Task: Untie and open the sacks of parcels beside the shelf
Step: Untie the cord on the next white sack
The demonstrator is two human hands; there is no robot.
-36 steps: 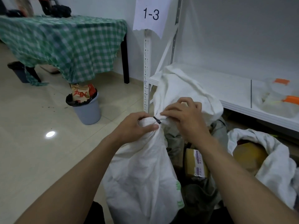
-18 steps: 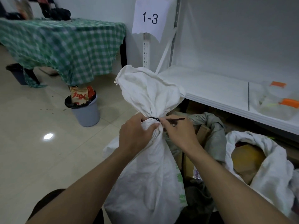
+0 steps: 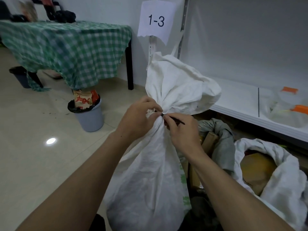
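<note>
While the sack (image 3: 150, 172) stands upright, its tied neck points up.
Left hand (image 3: 138, 119) grips the neck; right hand (image 3: 181, 132) pinches the black tie (image 3: 176, 120), tail pointing right.

The left hand (image 3: 138, 117) and the right hand (image 3: 181, 130) are bare, with plain fingers (image 3: 145, 102). Behind the fingers, the left forearm (image 3: 83, 180) and the right forearm (image 3: 233, 189) are uncovered along all the length that shows. A small dark spot (image 3: 121, 136) marks the left wrist. Far below the fingers, between the forearms, some dark cloth (image 3: 98, 222) shows, perhaps trousers.
</note>
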